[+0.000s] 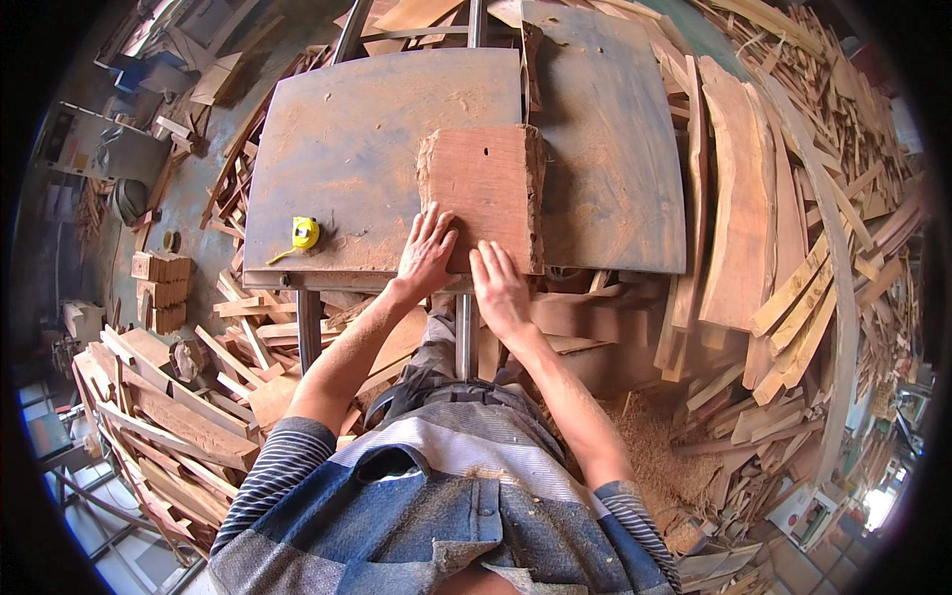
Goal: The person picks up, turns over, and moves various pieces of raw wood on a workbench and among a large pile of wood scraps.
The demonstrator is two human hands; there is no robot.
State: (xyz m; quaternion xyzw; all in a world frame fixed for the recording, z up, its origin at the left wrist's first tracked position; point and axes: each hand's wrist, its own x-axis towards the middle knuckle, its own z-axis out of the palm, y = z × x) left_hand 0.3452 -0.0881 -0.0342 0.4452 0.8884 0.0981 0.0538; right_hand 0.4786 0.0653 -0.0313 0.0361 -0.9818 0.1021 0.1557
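A reddish-brown wooden board (484,188) with rough bark edges and a small dark hole lies flat on a dusty metal table plate (347,129). Its right edge reaches the gap beside a second metal plate (620,169). My left hand (428,256) rests on the board's near left corner, fingers stretched out. At the near edge, my right hand (502,293) touches the board with its fingers extended and close together. Neither hand is wrapped round anything. Left of them, a yellow tape measure (305,234) sits on the plate with a little tape out.
Long planks (739,198) stand stacked along the table's right side. Offcuts (169,407) heap up at the near left, and sawdust (664,451) covers the floor at the near right. Bundled wood blocks (161,291) stand on the floor at left. Metal rails (477,25) run beyond the table.
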